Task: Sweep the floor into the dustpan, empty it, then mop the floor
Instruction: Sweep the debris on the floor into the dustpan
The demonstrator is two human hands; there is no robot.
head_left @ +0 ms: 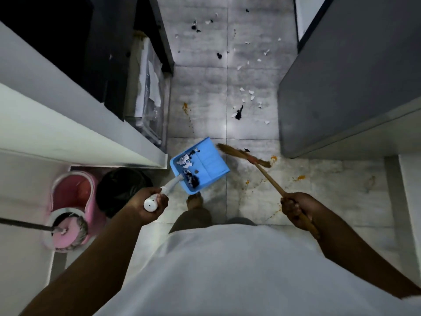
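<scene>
From the head view we see our left hand [152, 202] with its fingers curled round the white handle [169, 187] of the blue dustpan [200, 166], which sits just past the centre of the frame, its open mouth turned toward one o'clock. Inside it lie white and black scraps [188, 163], gathered along the side nearest nine o'clock and by the handle socket. Our right hand [293, 209], at four o'clock from the dustpan, grips the wooden stick of the broom [268, 176]; the broom's brown bristles [230, 150] lie just beside the dustpan's edge at three o'clock. Toward twelve o'clock the grey tiled floor [200, 87] carries scattered paper bits [250, 92] and black bits, with orange stains [185, 107] nearer us. At nine o'clock a pink mop bucket [73, 190] stands with the mop head [66, 233] resting in it, and a black bin [120, 190] sits between the bucket and the dustpan.
</scene>
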